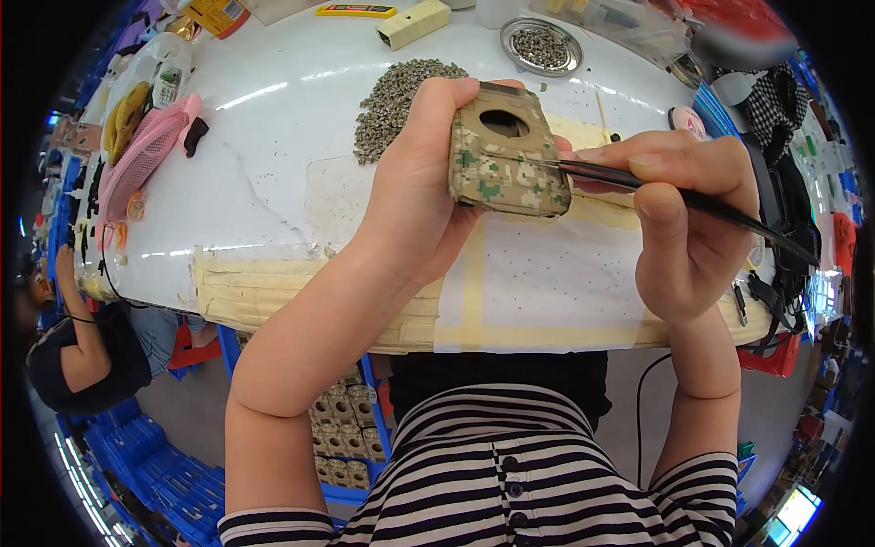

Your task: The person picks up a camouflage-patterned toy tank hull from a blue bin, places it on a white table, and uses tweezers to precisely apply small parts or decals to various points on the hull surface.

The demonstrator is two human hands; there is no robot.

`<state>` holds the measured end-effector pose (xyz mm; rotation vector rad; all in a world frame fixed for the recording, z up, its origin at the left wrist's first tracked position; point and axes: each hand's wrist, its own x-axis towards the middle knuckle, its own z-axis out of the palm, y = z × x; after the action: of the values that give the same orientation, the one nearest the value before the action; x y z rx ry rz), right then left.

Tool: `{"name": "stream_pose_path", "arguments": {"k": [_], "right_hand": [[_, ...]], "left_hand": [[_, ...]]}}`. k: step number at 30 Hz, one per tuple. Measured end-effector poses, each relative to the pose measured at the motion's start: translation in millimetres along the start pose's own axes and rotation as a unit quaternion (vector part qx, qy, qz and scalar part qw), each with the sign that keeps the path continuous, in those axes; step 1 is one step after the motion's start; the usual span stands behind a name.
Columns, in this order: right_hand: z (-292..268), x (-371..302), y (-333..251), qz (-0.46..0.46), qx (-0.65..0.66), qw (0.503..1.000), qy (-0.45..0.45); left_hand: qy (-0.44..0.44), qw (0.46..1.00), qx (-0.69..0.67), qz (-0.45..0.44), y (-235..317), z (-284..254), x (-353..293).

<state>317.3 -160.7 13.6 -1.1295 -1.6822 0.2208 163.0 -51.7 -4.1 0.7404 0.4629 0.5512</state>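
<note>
Camouflage-patterned case point(515, 190), foremost, held up above the table in front of the person, its broad face turned to the camera and a round opening near its upper end. The left hand point(417, 159) is curled firmly about it: the thumb lies along the left side and the fingers pass behind, a fingertip showing at the far edge. The right hand point(697, 251) is closed in a pinch on black tweezers point(734, 214), thumb on the near side and forefinger above. The tweezers slant from the right, their fine tips over the case's face just below the opening; whether they touch it cannot be told.

Beneath the hands, a white sheet point(547, 273) dotted with small dark specks lies at the table's near edge, bordered by pale yellow tape point(273, 278). Beyond the left hand, a heap of small greyish pieces point(378, 118) rests directly on the white table point(260, 114); similar pieces fill part of a round metal dish point(578, 56) farther back. Near the far edge are a cream-coloured block point(415, 25) and a flat yellow packet point(355, 11). At left lies a pink mesh article point(141, 169).

Below the table, several camouflage cases point(344, 424) stand in rows beside a blue frame point(378, 415). At far left, another person point(82, 360) sits by the table.
</note>
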Motion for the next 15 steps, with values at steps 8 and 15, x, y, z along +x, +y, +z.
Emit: {"name": "stream_pose_path", "arguments": {"k": [8,15], "right_hand": [[3.5,0.5,3.1,0.028,0.090,0.994,0.056],[0.1,-0.5,-1.6,0.025,0.023,0.998,0.050]], "left_hand": [[0.048,0.998,-0.035,-0.038,2.0,1.7,0.7],[0.021,0.999,-0.009,-0.039,1.9,-5.7,4.0]]}}
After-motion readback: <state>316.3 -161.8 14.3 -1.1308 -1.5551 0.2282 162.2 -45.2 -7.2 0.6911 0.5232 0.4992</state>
